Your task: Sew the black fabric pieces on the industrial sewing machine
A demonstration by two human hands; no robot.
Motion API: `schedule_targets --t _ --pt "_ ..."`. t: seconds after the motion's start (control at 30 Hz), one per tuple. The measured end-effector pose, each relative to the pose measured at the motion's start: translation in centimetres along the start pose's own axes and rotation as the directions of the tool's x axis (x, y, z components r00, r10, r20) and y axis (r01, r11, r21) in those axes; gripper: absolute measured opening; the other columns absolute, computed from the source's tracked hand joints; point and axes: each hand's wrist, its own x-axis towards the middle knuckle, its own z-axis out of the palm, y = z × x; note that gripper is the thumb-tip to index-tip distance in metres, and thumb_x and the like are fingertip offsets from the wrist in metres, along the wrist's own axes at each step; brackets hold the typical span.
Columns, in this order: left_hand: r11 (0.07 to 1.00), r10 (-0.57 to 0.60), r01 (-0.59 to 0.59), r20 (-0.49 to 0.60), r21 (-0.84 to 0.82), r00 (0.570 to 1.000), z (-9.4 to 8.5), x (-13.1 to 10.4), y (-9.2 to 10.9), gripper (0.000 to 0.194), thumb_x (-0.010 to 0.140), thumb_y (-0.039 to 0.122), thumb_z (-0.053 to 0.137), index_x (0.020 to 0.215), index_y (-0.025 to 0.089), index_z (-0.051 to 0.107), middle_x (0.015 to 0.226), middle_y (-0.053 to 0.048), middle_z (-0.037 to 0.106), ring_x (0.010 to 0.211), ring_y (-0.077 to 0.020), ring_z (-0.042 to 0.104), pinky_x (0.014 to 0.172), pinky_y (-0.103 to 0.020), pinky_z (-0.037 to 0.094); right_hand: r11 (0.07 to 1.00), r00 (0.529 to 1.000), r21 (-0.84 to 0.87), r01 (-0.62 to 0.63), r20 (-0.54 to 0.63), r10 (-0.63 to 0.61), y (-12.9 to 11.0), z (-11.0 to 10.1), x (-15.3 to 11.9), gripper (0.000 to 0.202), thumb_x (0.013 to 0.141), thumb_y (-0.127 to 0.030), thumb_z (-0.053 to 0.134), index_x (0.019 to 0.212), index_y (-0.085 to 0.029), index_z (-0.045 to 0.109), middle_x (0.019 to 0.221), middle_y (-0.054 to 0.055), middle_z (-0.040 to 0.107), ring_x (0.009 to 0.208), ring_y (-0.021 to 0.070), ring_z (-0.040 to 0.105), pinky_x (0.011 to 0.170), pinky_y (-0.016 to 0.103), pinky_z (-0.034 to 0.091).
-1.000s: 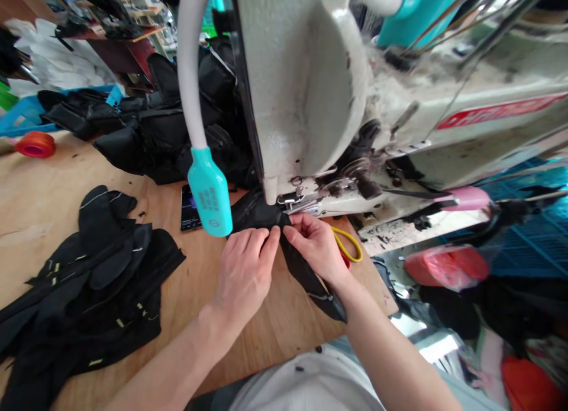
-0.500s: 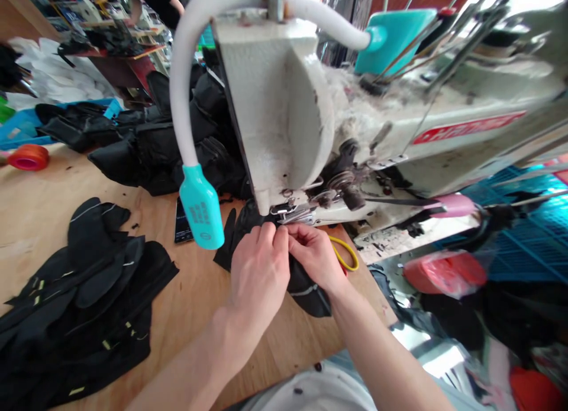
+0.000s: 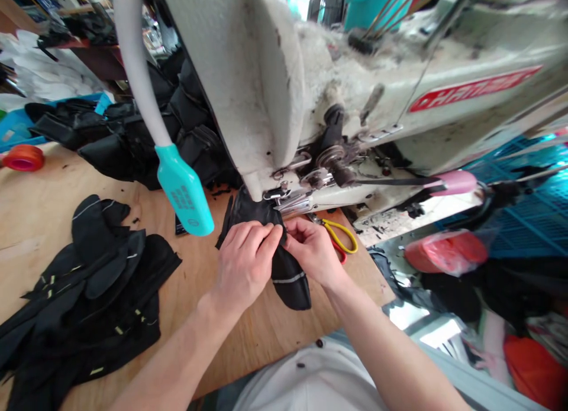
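Observation:
A black fabric piece (image 3: 290,275) with a pale stripe lies under both hands, its far end at the needle area of the sewing machine (image 3: 284,103). My left hand (image 3: 248,254) is closed on the fabric, its fingertips pressed together at the edge. Beside it, my right hand (image 3: 313,248) pinches the same edge between thumb and forefinger. The two hands nearly meet just in front of the presser foot (image 3: 277,192). Fingers hide part of the held edge. Snips (image 3: 339,230) with yellow and red handles lie just beyond my right hand.
Left on the wooden table (image 3: 186,316) lies a pile of black cut pieces (image 3: 102,281). Behind are black sewn items (image 3: 146,133) and an orange tape roll (image 3: 24,157). A lamp with a turquoise head (image 3: 186,192) hangs close left; a phone (image 3: 180,226) shows partly beneath it.
The view has come closer to the machine. Both hands now sit farther from the presser foot, exposing more black fabric there. The snips show more fully.

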Motion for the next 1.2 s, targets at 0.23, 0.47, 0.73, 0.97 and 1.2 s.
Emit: schedule_targets --t 0.23,0.47,0.73,0.97,1.2 --pt "0.997 -0.026 0.024 0.024 0.070 0.999 0.7 0.5 -0.3 0.025 0.093 0.007 0.058 0.116 0.010 0.066 0.095 -0.010 0.071 0.093 -0.0250 0.063 0.083 -0.038 0.053 0.996 1.000 0.086 0.011 0.018 -0.012 -0.6 0.1 0.9 0.027 0.069 -0.038 0.084 0.077 -0.017 0.068 0.070 -0.001 0.065 0.062 0.0116 0.054 0.058 0.023 0.045" --pt "0.993 0.091 -0.090 -0.012 0.076 0.996 1.0 -1.7 -2.4 0.044 0.092 0.008 0.060 0.135 0.015 0.057 0.126 -0.012 0.070 0.120 -0.0257 0.062 0.104 -0.044 0.045 0.976 0.990 0.169 -0.136 0.070 0.126 -0.1 -0.8 -0.6 0.036 0.071 -0.044 0.085 0.091 -0.017 0.070 0.076 0.000 0.069 0.060 0.0107 0.057 0.057 0.023 0.047" --pt "0.960 0.281 -0.280 -0.050 0.026 0.959 0.6 -1.2 -4.2 0.034 0.092 0.009 0.062 0.125 0.017 0.066 0.124 -0.006 0.073 0.118 -0.0242 0.064 0.102 -0.043 0.047 0.977 0.984 0.131 -0.166 0.090 0.155 0.4 -1.1 -2.1 0.037 0.076 -0.043 0.081 0.097 -0.015 0.068 0.066 -0.003 0.061 0.052 0.0070 0.047 0.047 0.018 0.035" --pt "0.940 0.338 -0.338 -0.004 -0.054 0.941 0.6 -0.7 -4.8 0.034 0.093 0.008 0.059 0.126 0.016 0.065 0.127 -0.007 0.071 0.115 -0.0250 0.065 0.098 -0.045 0.050 0.995 0.991 0.027 -0.094 0.099 0.091 0.8 -1.2 -2.2 0.033 0.085 -0.040 0.071 0.107 -0.016 0.069 0.066 -0.002 0.056 0.054 0.0083 0.044 0.049 0.020 0.033" --pt "0.958 0.254 -0.251 0.002 -0.139 0.967 0.2 0.3 -4.0 0.031 0.089 0.004 0.065 0.117 0.017 0.068 0.120 -0.006 0.074 0.105 -0.0252 0.067 0.088 -0.044 0.052 0.998 0.995 -0.003 -0.056 0.086 0.056 0.6 -0.8 -2.3 0.032 0.087 -0.037 0.068 0.109 -0.014 0.069 0.063 -0.005 0.048 0.053 0.0075 0.037 0.048 0.020 0.029"
